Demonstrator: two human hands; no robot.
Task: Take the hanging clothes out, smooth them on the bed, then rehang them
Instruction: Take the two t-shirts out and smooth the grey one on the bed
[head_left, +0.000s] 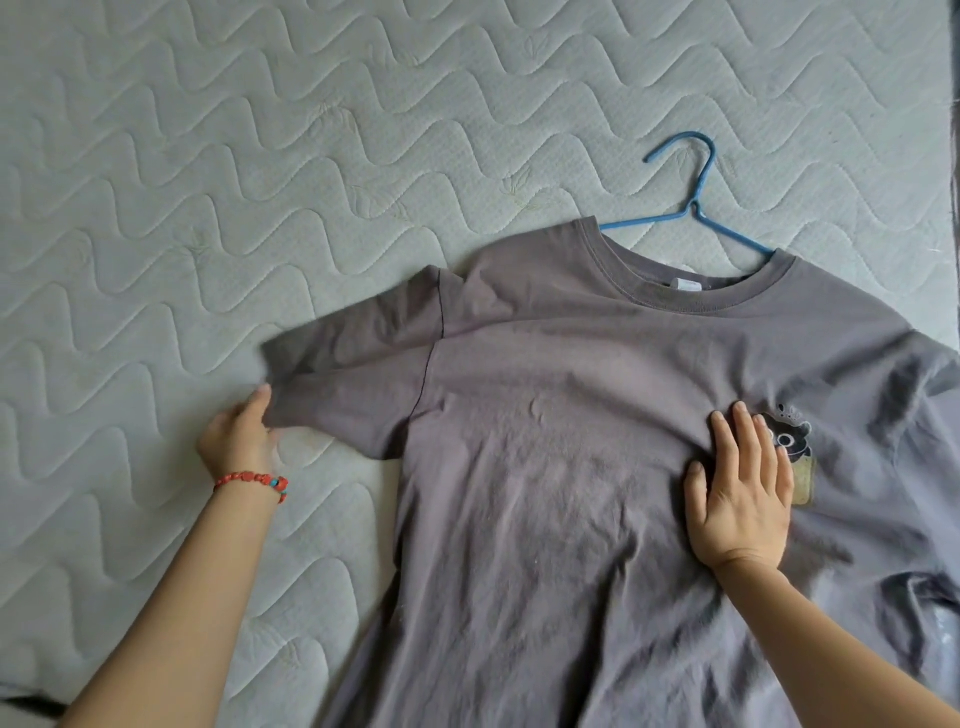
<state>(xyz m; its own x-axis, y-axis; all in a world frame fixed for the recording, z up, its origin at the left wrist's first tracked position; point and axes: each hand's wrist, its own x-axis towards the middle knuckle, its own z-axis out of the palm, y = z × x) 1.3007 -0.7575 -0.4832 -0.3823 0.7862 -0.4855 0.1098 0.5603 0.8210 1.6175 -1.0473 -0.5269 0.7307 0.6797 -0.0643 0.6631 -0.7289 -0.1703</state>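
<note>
A grey T-shirt (561, 415) lies front up on the quilted mattress (208, 156), with a small cartoon print on its chest at the right. A blue hanger (693, 205) sits in the neck opening, its hook lying on the mattress above the collar. My left hand (239, 436), with a red bead bracelet at the wrist, pinches the hem of the shirt's left sleeve. My right hand (740, 493) presses flat on the chest, fingers straight, just left of the print. The shirt's right sleeve is crumpled at the frame's right edge.
The pale quilted mattress stretches well to the left of the shirt and above it. A dark strip along the right edge (955, 156) marks the mattress's side. A dark patch shows at the bottom left corner (26, 704).
</note>
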